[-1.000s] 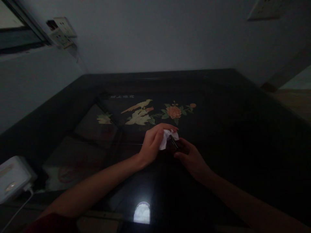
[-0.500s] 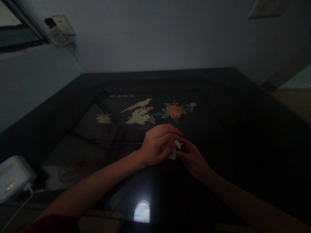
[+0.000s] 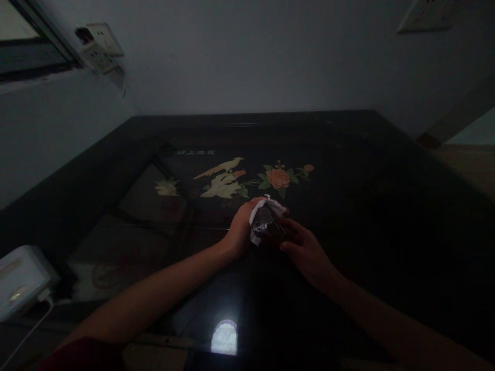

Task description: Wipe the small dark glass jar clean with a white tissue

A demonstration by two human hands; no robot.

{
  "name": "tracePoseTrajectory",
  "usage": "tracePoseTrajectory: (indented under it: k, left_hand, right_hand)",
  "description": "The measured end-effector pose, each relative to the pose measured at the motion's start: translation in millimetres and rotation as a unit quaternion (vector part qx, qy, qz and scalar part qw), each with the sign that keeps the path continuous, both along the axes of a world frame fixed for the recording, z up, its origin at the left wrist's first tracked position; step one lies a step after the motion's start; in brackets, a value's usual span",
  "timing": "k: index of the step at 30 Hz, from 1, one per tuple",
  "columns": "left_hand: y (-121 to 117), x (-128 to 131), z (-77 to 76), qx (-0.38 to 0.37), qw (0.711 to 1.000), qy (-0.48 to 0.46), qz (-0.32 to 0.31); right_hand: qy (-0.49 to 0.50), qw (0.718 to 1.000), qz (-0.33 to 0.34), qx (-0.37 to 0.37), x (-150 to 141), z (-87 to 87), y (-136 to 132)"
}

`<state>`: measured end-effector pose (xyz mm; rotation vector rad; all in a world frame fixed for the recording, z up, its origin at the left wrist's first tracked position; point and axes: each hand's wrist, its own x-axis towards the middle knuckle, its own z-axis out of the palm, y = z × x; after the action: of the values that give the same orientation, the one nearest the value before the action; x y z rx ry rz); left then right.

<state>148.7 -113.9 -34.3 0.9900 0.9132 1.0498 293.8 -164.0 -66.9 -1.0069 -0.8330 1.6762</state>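
My left hand (image 3: 238,231) is closed on a crumpled white tissue (image 3: 256,216) and presses it against a small dark shiny object (image 3: 267,225). My right hand (image 3: 303,251) grips that object from the right, just above the black glass-topped table (image 3: 367,206). The light is dim and I cannot make out what the dark object is. Both hands meet over the table's middle, in front of the inlaid bird and flower picture (image 3: 247,178).
A white box (image 3: 21,278) with a cable stands at the table's left near corner. Wall sockets (image 3: 98,46) sit high on the left wall. A lamp's reflection (image 3: 224,337) shines on the glass near me. Grey walls bound the table at the back and left.
My left hand had covered the tissue and object half a second ago; now it has turned back to the left, and the tissue and the dark object show between the hands.
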Motion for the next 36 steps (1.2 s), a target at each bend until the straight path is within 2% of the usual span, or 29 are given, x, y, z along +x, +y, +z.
tracePoseTrajectory:
  k: [4, 7, 11, 15, 19, 22, 24, 26, 29, 33, 36]
  left_hand:
    - [-0.1, -2.1, 2.0, 0.045, 0.998, 0.024, -0.040]
    - [-2.6, -5.0, 5.3, 0.104, 0.992, 0.056, -0.034]
    - [-7.7, -7.9, 12.3, 0.234, 0.967, 0.102, -0.011]
    - [-10.7, -10.2, 17.4, 0.390, 0.904, 0.175, -0.015]
    - [-8.3, -13.1, 18.6, 0.525, 0.817, 0.237, -0.027]
    - [-4.4, -15.3, 18.8, 0.597, 0.754, 0.269, -0.046]
    - [-2.9, -15.9, 19.4, 0.611, 0.742, 0.271, -0.054]
    - [-3.2, -15.6, 20.1, 0.589, 0.764, 0.258, -0.054]
    - [-5.5, -13.7, 19.6, 0.503, 0.838, 0.210, -0.043]
    - [-6.2, -9.5, 12.7, 0.326, 0.939, 0.111, -0.020]
    - [-2.8, -5.6, 5.7, 0.187, 0.981, 0.049, -0.022]
  right_hand:
    - [-0.010, 1.000, 0.002, 0.012, -1.0, 2.0, 0.5]
    - [-0.021, 0.999, 0.016, 0.026, -1.0, 5.2, 0.6]
    - [-0.036, 0.998, 0.021, 0.048, 0.0, 10.3, 0.4]
    - [-0.051, 0.997, 0.013, 0.054, 0.5, 12.1, 0.6]
    - [-0.052, 0.998, 0.008, 0.047, 0.1, 8.6, 0.4]
    - [-0.044, 0.998, 0.011, 0.038, -0.1, 5.7, -0.1]
    - [-0.040, 0.999, 0.010, 0.035, 0.0, 4.9, -0.4]
    - [-0.037, 0.999, 0.006, 0.035, 0.0, 4.8, -0.4]
    - [-0.022, 0.999, 0.006, 0.030, -0.3, 5.2, -0.5]
    - [-0.001, 1.000, 0.010, 0.024, -0.3, 5.9, -1.2]
    - [-0.001, 1.000, 0.008, 0.016, 0.3, 5.8, -1.1]
